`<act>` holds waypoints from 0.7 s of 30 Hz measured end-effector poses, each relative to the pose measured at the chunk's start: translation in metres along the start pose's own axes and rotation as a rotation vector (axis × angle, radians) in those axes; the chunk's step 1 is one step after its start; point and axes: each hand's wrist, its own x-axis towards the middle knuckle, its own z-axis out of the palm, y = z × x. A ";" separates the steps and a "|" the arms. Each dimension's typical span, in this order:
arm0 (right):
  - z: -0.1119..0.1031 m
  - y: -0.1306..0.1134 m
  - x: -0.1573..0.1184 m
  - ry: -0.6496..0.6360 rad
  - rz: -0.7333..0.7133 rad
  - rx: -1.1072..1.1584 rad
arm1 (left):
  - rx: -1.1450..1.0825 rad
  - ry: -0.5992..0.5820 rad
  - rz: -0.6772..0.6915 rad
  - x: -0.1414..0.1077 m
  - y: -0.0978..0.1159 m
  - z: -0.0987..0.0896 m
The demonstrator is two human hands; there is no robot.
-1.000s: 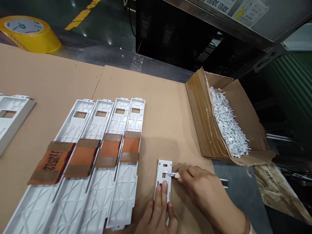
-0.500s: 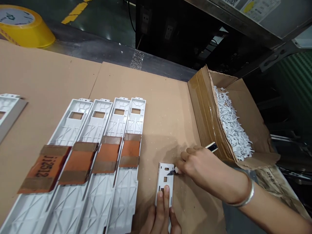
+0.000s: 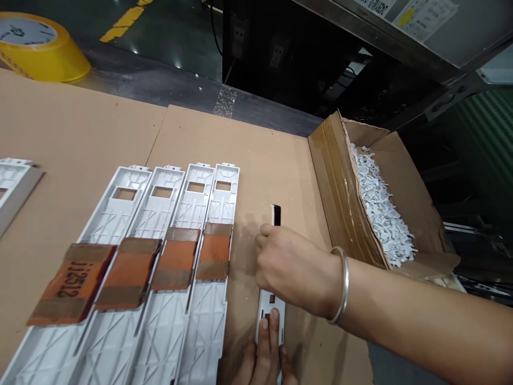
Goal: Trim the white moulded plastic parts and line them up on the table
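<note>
A narrow white plastic plate (image 3: 265, 305) with small square cut-outs lies on the cardboard at the lower middle. My left hand (image 3: 264, 355) holds it down, two fingers pressed on its face and the thumb along its right side. Over the plate's far end, my right hand (image 3: 284, 262) is closed round a craft knife (image 3: 276, 215); only the white and black butt of its handle sticks up above the fist. The blade and that end of the plate are hidden behind the hand.
Several long white plastic panels (image 3: 200, 326) lie side by side at left, crossed by orange blocks (image 3: 174, 258) with brown tape. Part of another panel (image 3: 12, 182) shows at far left. A cardboard box (image 3: 332, 176) of small white pieces stands right; yellow tape (image 3: 60, 59) sits top left.
My right hand has swung left over the plate's far end, and the knife handle now points up instead of leaning right. My left hand keeps its place.
</note>
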 end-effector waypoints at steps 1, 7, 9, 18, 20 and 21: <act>-0.003 -0.003 0.001 -0.018 -0.016 -0.015 | 0.002 0.016 -0.002 0.000 0.000 0.002; -0.007 -0.010 -0.035 -0.013 0.078 -0.087 | -0.006 0.208 0.002 -0.001 0.000 0.013; -0.001 -0.010 -0.053 0.063 0.197 -0.079 | -0.043 0.139 -0.044 0.000 0.003 0.009; 0.071 -0.058 -0.096 0.220 0.805 0.194 | -0.104 0.031 -0.114 -0.007 0.011 0.002; 0.091 -0.075 -0.096 0.301 0.938 0.305 | -0.169 0.029 -0.174 -0.010 0.015 0.004; 0.100 -0.082 -0.096 0.366 0.993 0.346 | -0.208 0.020 -0.220 -0.011 0.017 0.004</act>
